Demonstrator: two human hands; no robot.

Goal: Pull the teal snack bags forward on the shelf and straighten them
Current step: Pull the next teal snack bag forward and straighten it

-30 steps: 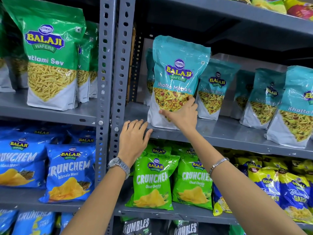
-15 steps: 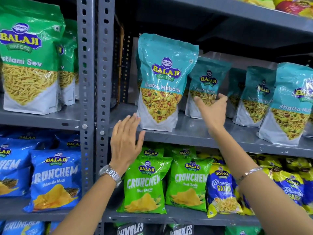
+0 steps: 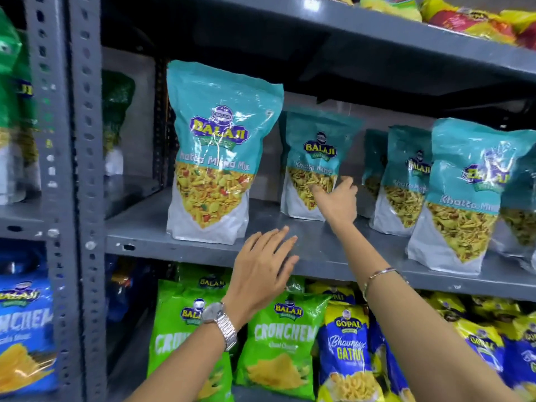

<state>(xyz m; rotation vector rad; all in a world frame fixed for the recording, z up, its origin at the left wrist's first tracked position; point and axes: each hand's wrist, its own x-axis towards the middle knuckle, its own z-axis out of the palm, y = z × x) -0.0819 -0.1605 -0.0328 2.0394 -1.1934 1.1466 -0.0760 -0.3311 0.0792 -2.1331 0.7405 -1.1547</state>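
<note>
Several teal snack bags stand on the grey middle shelf. The leftmost teal bag stands upright near the front edge. A second teal bag sits further back, and my right hand reaches in with its fingertips on that bag's lower right front. It is touching, not clearly gripping. My left hand, with a silver watch on the wrist, hovers flat and open in front of the shelf's front edge, holding nothing. More teal bags stand to the right: one set back and one near the front.
Perforated grey uprights divide this bay from green bags on the left. Below hang green Crunchem bags, blue and yellow Gopal bags and blue Crunchem bags. The shelf above overhangs closely.
My right hand left the front teal bag and moved right and deeper to the second bag. My left hand drifted right along the shelf edge. The view shifted right and closer.
</note>
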